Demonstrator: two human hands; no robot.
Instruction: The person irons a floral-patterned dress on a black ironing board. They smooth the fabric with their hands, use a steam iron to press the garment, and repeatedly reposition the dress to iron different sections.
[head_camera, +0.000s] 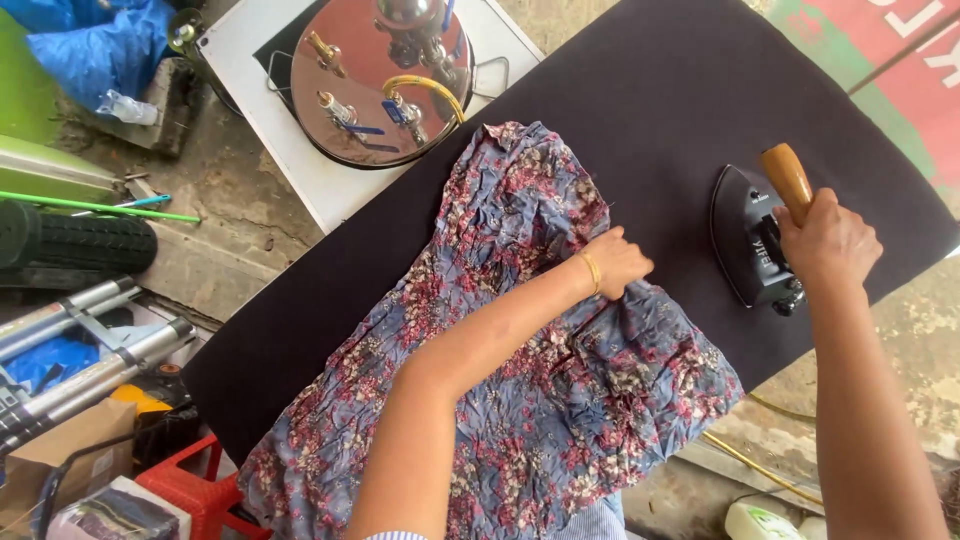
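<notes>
Far left, off the work surface: green and blue plastic sheeting (95, 40), a black tyre (85, 242), folded metal ladder rails (85, 345), a cardboard box (60, 455) and a red plastic stool (200, 490) on the concrete ground. Upper left-centre: shiny round steel boiler lid (375, 85) with brass fittings and a yellow hose, sitting on a white board (300, 170).

Centre: desk (660, 90) covered in dark padded cloth, running diagonally from lower left to upper right. On it lies a crumpled blue floral garment (500, 400), pink and white flowers, heavily wrinkled, spread from the near lower-left edge up toward the middle of the desk; its lower end hangs over the near edge.

Left hand (618, 262), gold bangle at the wrist, rests on the garment's right-hand edge near the middle of the desk, fingers curled together and bunching the cloth; forearm lies across the fabric.

Right of that: black iron (750, 240) with a wooden handle (788, 180), sole flat on bare desk cover, just beside the garment, not touching it. Right hand (828, 245) is on the near end of the iron, fingers clamped around the lower handle.

Far right: red and green printed sheet (900, 80) beyond the desk; white plastic container (760, 522) and yellow hose on the ground below.
</notes>
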